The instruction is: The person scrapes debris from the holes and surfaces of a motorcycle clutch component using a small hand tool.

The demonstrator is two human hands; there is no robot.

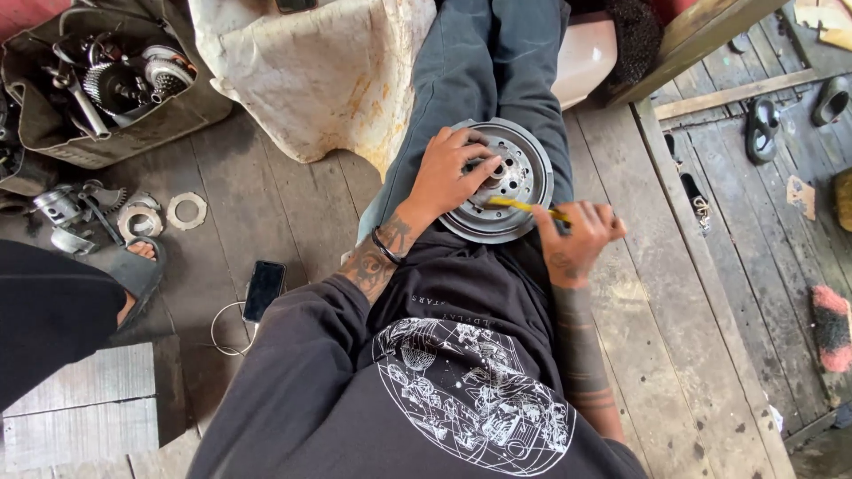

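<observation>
Single view only — a camera worn on the person's head, facing steeply down over the chest and lap. It stands close: the dark printed shirt (461, 390) fills the near edge, and the outstretched legs (484, 80) run to the far edge. Both hands sit mid-frame, left hand (448, 173) and right hand (577, 232), at a round metal disc (519, 182) on the lap. Plank floor (266, 195) spreads to left and right; a box of metal parts (106, 84) marks the far left corner. No second view — nothing shared.
</observation>
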